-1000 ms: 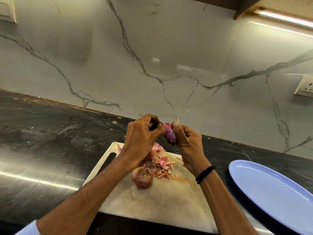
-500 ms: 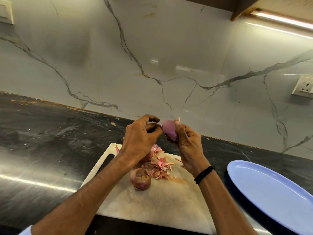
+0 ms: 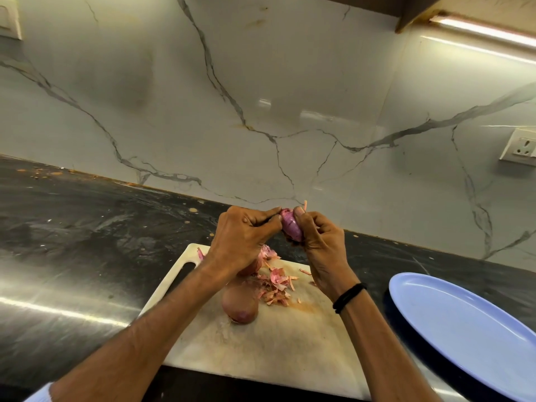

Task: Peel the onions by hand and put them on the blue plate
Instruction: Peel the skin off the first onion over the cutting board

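One onion mid-peel, and a slip was the likeliest fault

Both hands were raised above the far edge of the pale rectangular plastic cutting board [image 3: 275, 349], meeting in front of the veined marble wall. The right hand [image 3: 322, 245] cupped the small purple-red onion [image 3: 290, 226], thumb up along its near side and fingers curled behind it, with a black band [image 3: 349, 297] on that wrist. The left hand [image 3: 240, 239] was turned knuckles-up, its curled fingertips pinching at the onion's upper end, where a thin orange sliver of skin [image 3: 305, 203] stood up beside the right thumb. Whether the left fingers had skin or bare flesh between them could not be told.

The risks, as I judged them:
- The onion looked glossy and mostly bare, so a hard tug from the left could pop it out of the right hand's cradle; held past the board's far edge, it would probably land on the dark speckled stone counter [image 3: 87, 227] and not on the board.
- A pull on so narrow a sliver might snap it short and leave dry skin at the tip.
- The large oval blue plate [image 3: 464, 329] lay well apart to the right with nothing visible on it, so the carry across open counter was another chance for a drop.
- The loose pile of pink papery peelings [image 3: 275, 282] sat just beside the round brown-skinned onion [image 3: 240, 303] waiting on the board, and scraps clinging to fingers could travel onto the plate
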`<state>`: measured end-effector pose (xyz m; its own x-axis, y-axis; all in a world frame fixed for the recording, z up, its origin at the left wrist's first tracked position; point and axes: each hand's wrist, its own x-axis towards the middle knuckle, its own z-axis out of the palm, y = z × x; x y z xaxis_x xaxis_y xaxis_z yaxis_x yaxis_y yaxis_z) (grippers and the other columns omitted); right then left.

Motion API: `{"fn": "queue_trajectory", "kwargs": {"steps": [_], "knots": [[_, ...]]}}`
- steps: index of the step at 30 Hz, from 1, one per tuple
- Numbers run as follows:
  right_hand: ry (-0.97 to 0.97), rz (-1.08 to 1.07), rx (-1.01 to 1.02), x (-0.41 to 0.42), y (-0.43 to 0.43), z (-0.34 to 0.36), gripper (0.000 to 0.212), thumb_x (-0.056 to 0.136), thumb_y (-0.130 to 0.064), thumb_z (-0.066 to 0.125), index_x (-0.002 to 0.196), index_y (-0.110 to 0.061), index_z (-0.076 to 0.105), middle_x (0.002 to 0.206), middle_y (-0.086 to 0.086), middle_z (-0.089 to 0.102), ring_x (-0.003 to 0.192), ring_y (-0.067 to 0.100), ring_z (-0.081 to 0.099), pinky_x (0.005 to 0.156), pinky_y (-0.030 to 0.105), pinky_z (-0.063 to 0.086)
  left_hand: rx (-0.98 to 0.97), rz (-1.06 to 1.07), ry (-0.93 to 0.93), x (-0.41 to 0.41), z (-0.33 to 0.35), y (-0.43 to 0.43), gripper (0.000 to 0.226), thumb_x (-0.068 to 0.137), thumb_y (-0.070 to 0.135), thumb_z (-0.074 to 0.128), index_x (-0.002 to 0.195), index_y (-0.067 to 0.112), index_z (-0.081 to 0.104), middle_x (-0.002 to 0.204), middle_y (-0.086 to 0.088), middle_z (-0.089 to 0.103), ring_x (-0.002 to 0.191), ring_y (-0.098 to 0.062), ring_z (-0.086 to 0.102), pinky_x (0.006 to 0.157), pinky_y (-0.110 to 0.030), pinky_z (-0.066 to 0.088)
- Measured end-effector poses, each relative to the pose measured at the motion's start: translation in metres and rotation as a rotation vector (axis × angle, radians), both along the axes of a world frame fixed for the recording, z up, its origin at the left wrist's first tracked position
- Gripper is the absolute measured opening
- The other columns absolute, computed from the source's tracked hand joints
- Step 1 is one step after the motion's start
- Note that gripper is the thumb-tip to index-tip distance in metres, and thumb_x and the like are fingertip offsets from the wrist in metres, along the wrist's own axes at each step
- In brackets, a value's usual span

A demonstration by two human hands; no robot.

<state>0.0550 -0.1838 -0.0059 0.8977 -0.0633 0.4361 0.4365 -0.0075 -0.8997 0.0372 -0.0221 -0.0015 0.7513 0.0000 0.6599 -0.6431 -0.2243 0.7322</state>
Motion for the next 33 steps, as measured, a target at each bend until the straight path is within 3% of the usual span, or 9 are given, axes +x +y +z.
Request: {"fn": "queue_trajectory", "kwargs": {"steps": [3, 5, 9, 13, 17, 20, 24, 30, 33], "knots": [[-0.015, 0.003, -0.021, -0.0005, 0.0014, 0.0003, 0.045, 0.075, -0.047, 0.067, 0.093, -0.007, 0.069, 0.077, 0.0, 0.071, 0.069, 0.013, 0.067, 0.06, 0.024, 0.055, -0.031, 0.025, -0.011, 0.0018, -0.0016, 0.0021, 0.041, 0.075, 0.055, 0.062, 0.095, 0.023, 0.078, 0.081, -0.009, 0.077, 0.077, -0.03, 0.074, 0.071, -0.043, 0.06], [-0.016, 0.007, -0.018, -0.0001, 0.001, -0.0002, 0.043, 0.075, -0.047, 0.068, 0.093, -0.007, 0.069, 0.078, 0.0, 0.071, 0.07, 0.014, 0.067, 0.06, 0.024, 0.055, -0.027, 0.014, -0.017, 0.003, -0.0019, 0.0022, 0.045, 0.074, 0.058, 0.063, 0.093, 0.021, 0.079, 0.081, -0.008, 0.077, 0.077, -0.031, 0.074, 0.072, -0.046, 0.06], [-0.023, -0.002, -0.007, 0.0003, -0.0016, 0.0006, 0.045, 0.075, -0.048, 0.067, 0.094, -0.007, 0.069, 0.083, 0.005, 0.071, 0.072, 0.015, 0.067, 0.059, 0.023, 0.055, -0.046, -0.054, 0.022, 0.0025, 0.0002, 0.0007, 0.026, 0.075, 0.048, 0.067, 0.095, 0.033, 0.075, 0.087, 0.013, 0.076, 0.085, -0.009, 0.075, 0.08, -0.031, 0.061], [-0.022, 0.001, -0.013, 0.0004, -0.0024, 0.0007, 0.047, 0.075, -0.048, 0.066, 0.096, -0.006, 0.068, 0.088, 0.01, 0.07, 0.074, 0.017, 0.068, 0.06, 0.022, 0.055, -0.023, -0.056, 0.016, 0.0028, 0.0002, 0.0017, 0.029, 0.076, 0.04, 0.07, 0.101, 0.026, 0.072, 0.091, 0.005, 0.077, 0.082, -0.006, 0.074, 0.075, -0.024, 0.061], [-0.019, 0.004, -0.025, 0.001, -0.0025, -0.0002, 0.043, 0.078, -0.044, 0.067, 0.095, -0.006, 0.069, 0.082, 0.002, 0.071, 0.073, 0.015, 0.068, 0.06, 0.022, 0.055, -0.024, -0.048, 0.025, 0.0036, -0.0002, 0.0013, 0.028, 0.075, 0.036, 0.072, 0.1, 0.025, 0.073, 0.09, 0.004, 0.077, 0.08, -0.003, 0.074, 0.073, -0.016, 0.058], [-0.03, 0.022, -0.024, 0.0004, -0.0024, -0.0002, 0.038, 0.079, -0.041, 0.067, 0.093, -0.006, 0.069, 0.077, -0.001, 0.072, 0.069, 0.011, 0.068, 0.059, 0.02, 0.054, -0.011, -0.009, 0.036, 0.0057, -0.001, 0.0013, 0.023, 0.078, 0.03, 0.076, 0.1, 0.022, 0.074, 0.09, 0.001, 0.077, 0.079, -0.003, 0.074, 0.073, -0.018, 0.059], [-0.039, 0.035, -0.035, 0.0001, -0.0027, -0.001, 0.036, 0.079, -0.04, 0.067, 0.094, -0.007, 0.069, 0.078, -0.002, 0.073, 0.071, 0.011, 0.069, 0.06, 0.021, 0.055, 0.012, 0.012, 0.026, 0.0045, -0.0003, 0.001, 0.016, 0.08, 0.025, 0.077, 0.096, 0.026, 0.074, 0.077, 0.019, 0.072, 0.073, 0.001, 0.072, 0.068, -0.014, 0.057], [-0.025, 0.04, -0.022, -0.0007, -0.0013, -0.001, 0.041, 0.077, -0.042, 0.069, 0.098, -0.006, 0.07, 0.086, 0.003, 0.073, 0.079, 0.019, 0.07, 0.061, 0.02, 0.054, -0.031, 0.087, 0.012, 0.0034, -0.0007, 0.0026, 0.036, 0.075, 0.039, 0.072, 0.103, 0.017, 0.075, 0.085, 0.003, 0.077, 0.072, -0.003, 0.072, 0.067, -0.017, 0.059], [-0.015, 0.04, -0.006, 0.0006, -0.0006, -0.0014, 0.051, 0.075, -0.046, 0.07, 0.105, -0.004, 0.07, 0.094, 0.008, 0.072, 0.084, 0.02, 0.068, 0.072, 0.026, 0.057, -0.05, 0.059, 0.016, 0.0037, -0.0007, 0.0032, 0.031, 0.077, 0.041, 0.072, 0.102, 0.023, 0.074, 0.085, 0.004, 0.077, 0.074, -0.006, 0.074, 0.071, -0.025, 0.062]]}}
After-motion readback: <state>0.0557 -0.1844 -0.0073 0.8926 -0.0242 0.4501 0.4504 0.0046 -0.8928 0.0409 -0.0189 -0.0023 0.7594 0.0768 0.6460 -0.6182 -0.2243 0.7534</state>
